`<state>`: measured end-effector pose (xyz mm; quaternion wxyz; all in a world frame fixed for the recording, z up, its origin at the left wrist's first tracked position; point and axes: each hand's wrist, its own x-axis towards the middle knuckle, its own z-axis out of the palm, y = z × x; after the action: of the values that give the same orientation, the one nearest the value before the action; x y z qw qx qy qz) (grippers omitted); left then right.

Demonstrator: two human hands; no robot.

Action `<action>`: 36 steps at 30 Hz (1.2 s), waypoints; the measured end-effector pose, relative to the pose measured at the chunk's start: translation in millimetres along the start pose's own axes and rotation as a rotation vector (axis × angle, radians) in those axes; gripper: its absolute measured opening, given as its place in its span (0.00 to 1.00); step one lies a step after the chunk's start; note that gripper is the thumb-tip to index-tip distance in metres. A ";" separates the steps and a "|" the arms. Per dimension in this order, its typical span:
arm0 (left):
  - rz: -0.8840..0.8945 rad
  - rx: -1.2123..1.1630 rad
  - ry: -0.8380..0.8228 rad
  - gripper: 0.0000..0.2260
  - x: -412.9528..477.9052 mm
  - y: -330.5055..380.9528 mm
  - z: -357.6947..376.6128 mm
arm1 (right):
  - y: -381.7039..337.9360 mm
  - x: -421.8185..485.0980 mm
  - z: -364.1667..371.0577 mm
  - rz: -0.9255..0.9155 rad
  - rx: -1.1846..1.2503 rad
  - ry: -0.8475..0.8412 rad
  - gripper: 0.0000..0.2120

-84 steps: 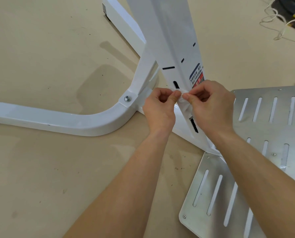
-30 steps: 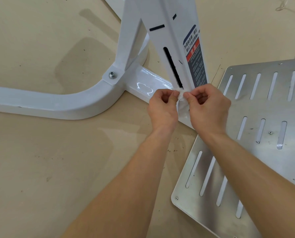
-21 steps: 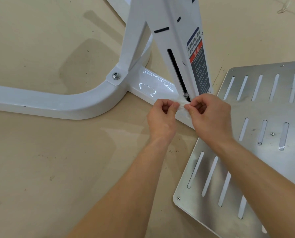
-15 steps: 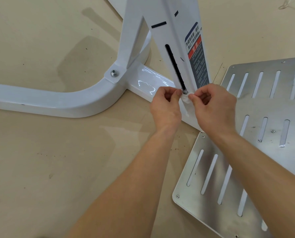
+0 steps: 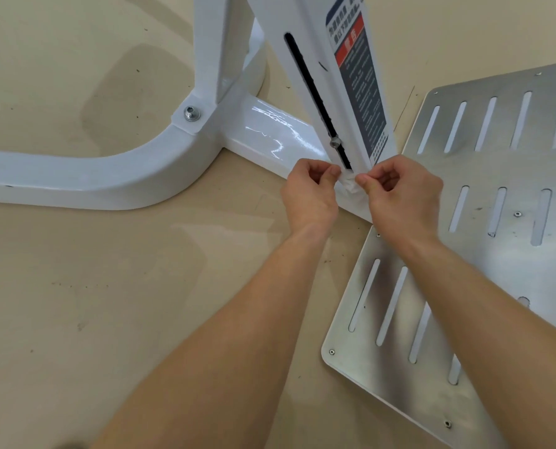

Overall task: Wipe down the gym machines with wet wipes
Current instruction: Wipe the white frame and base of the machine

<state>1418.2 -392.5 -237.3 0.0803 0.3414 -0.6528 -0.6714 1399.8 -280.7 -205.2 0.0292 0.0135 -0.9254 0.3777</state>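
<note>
Our two bare arms are reaching forward over the tan floor [image 5: 75, 303]. On the right, a shiny metal plate [image 5: 497, 254] with long slots is lying flat on the floor, under our right arm.

Our left hand [image 5: 309, 196] and our right hand [image 5: 403, 196] are sitting close together, just past the plate's edge. Both grips are clenched on the same thing. Each one is pinching the small white wet wipe [image 5: 351, 186] between thumb and finger, one on each side.

The wipe is bunching up between the two hands. It is sitting against the foot of the white post [image 5: 309, 59] of the gym machine, low down by the floor.

Just above the wipe, a thin black slot [image 5: 315, 102] is running up the post, with a little grey bolt [image 5: 335, 143] sitting in it. Beside the slot, a dark and red sticker [image 5: 360, 92] is showing tiny writing that we cannot read.

Off to the left, the white floor bar [image 5: 75, 179] is curving away, and a silver screw [image 5: 190, 112] is sitting on its joint.
</note>
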 end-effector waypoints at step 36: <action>-0.156 -0.134 -0.278 0.05 -16.0 -51.6 -10.5 | 36.5 -41.4 36.2 0.206 0.167 0.014 0.06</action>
<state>1453.6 -385.3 -278.8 -0.0404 0.2889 -0.5829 -0.7583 1437.8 -279.8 -259.1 -0.0045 -0.0818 -0.8870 0.4544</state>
